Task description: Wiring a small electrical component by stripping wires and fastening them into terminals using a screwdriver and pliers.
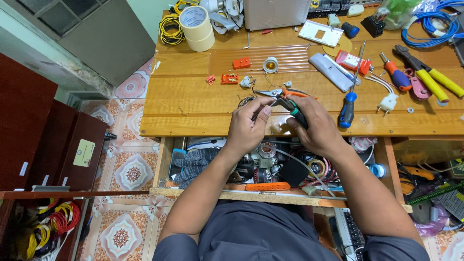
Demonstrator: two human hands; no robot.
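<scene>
Orange-handled pliers (pixel 285 96) gripped by right hand (pixel 316 126) | left hand (pixel 247 126) pinching wire (pixel 258 112)

I see my right hand (pixel 316 123) gripping orange-handled pliers (pixel 285 96) over the wooden bench (pixel 193 104). My left hand (pixel 249 126) pinches a thin wire (pixel 258 112) at their tip.

Head view — steeply down, close over workbench (pixel 193 111)

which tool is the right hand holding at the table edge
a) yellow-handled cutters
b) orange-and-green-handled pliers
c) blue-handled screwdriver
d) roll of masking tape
b: the right hand grips the orange-and-green-handled pliers, their jaws meeting the left hand; the blue-handled screwdriver lies loose on the wooden table.
</scene>
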